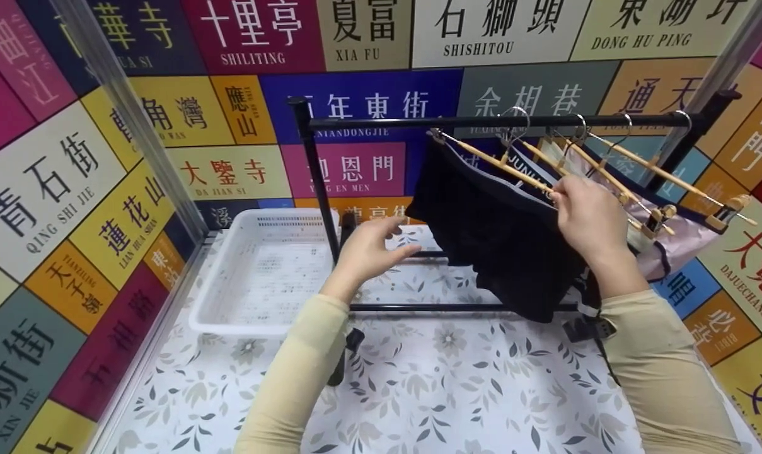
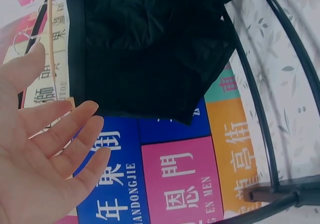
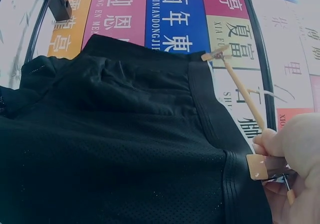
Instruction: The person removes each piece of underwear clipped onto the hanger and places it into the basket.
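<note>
Black boxer briefs (image 1: pixel 500 233) hang by the waistband from a wooden clip hanger (image 1: pixel 478 156) at the rack's top rail. My right hand (image 1: pixel 592 217) grips the near end of this hanger. In the right wrist view, its fingers curl round the bar beside a wooden clip (image 3: pixel 257 167) that bites the waistband. My left hand (image 1: pixel 371 249) holds nothing. Its fingers are spread and slightly bent, left of the briefs. From the left wrist, its fingertips (image 2: pixel 90 108) appear right beside the waistband edge and the hanger's far end.
A black rack (image 1: pixel 381 123) stands on a floral-patterned cloth (image 1: pixel 450 378). Further right on its rail, several wooden clip hangers (image 1: pixel 664 167) carry other garments, including a pink one (image 1: pixel 689 243). A white plastic basket (image 1: pixel 201 312) sits left of the rack. Walls with sign lettering enclose the back and sides.
</note>
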Demonstrator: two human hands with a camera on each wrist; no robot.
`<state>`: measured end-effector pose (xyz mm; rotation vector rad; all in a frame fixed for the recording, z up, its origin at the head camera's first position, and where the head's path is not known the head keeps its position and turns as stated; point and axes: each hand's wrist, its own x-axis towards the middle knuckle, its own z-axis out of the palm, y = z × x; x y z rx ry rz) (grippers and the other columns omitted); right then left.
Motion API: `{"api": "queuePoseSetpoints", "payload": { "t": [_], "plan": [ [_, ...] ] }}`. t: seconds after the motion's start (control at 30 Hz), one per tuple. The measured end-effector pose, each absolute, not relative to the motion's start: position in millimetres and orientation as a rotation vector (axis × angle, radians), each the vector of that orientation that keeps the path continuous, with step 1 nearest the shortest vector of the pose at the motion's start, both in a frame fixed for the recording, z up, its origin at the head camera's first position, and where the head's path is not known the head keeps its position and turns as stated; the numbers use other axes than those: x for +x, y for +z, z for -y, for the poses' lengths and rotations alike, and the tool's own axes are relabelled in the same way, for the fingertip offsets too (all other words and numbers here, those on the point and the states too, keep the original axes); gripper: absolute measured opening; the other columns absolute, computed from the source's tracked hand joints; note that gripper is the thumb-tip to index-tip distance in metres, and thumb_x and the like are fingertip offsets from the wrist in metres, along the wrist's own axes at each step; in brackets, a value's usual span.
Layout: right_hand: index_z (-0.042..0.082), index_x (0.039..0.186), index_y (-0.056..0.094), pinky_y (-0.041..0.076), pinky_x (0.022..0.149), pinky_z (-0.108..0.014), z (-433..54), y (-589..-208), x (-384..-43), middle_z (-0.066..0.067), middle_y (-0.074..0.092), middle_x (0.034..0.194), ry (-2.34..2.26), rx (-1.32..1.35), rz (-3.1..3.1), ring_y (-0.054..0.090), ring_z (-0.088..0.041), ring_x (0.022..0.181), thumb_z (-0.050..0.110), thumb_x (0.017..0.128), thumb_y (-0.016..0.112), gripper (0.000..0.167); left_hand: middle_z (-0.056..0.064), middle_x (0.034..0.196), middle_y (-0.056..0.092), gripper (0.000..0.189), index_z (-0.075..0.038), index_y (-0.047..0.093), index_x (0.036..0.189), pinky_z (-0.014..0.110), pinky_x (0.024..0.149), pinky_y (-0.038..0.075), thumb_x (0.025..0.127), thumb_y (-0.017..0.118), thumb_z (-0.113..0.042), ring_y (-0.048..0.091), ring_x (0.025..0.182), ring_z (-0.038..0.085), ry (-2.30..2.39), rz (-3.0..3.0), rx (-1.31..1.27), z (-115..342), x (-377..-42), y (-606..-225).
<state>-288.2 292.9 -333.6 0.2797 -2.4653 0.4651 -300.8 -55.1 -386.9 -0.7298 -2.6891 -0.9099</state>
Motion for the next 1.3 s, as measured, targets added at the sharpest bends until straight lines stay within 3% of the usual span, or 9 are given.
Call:
{"api": "queuePoseSetpoints", "payload": {
  "t": [0.73, 0.9, 1.1, 1.3],
  "plan": [
    [0.004, 0.091, 0.063, 0.046, 0.068, -0.049, -292, -364, -273, -0.012, 0.065, 0.085, 0.468, 0.547, 2.379, 0.06, -0.035, 0.079, 0.001, 0.089, 0.068, 0.006, 0.011, 0.12, 0.068, 0.057, -0.004, 0.061, 0.132, 0.037, 0.09, 0.05, 0.087, 0.076, -0.035, 0.066, 0.101, 0.025, -0.996, 2.7, -0.603, 97, -311, -373],
    [0.004, 0.09, 0.064, 0.046, 0.069, -0.046, -288, -374, -270, -0.011, 0.064, 0.083, 0.478, 0.636, 2.357, 0.059, -0.033, 0.077, 0.003, 0.088, 0.069, 0.006, 0.013, 0.12, 0.067, 0.06, -0.002, 0.059, 0.134, 0.039, 0.095, 0.048, 0.086, 0.077, -0.035, 0.065, 0.105, 0.025, -0.98, 2.687, -0.564, 104, -313, -374],
    [0.006, 0.089, 0.064, 0.046, 0.07, -0.044, -283, -384, -268, -0.009, 0.063, 0.081, 0.495, 0.725, 2.331, 0.058, -0.031, 0.076, 0.007, 0.089, 0.069, 0.005, 0.015, 0.133, 0.058, 0.066, -0.002, 0.055, 0.139, 0.04, 0.108, 0.037, 0.086, 0.077, -0.035, 0.053, 0.123, 0.03, -0.89, 2.591, -0.573, 106, -313, -377],
    [0.008, 0.089, 0.064, 0.046, 0.072, -0.042, -276, -392, -266, -0.005, 0.064, 0.082, 0.517, 0.795, 2.331, 0.06, -0.028, 0.08, 0.009, 0.09, 0.069, 0.006, 0.013, 0.135, 0.058, 0.065, -0.005, 0.053, 0.141, 0.04, 0.108, 0.036, 0.088, 0.074, -0.037, 0.051, 0.125, 0.03, -0.798, 2.578, -0.616, 103, -310, -378]
  ]
}}
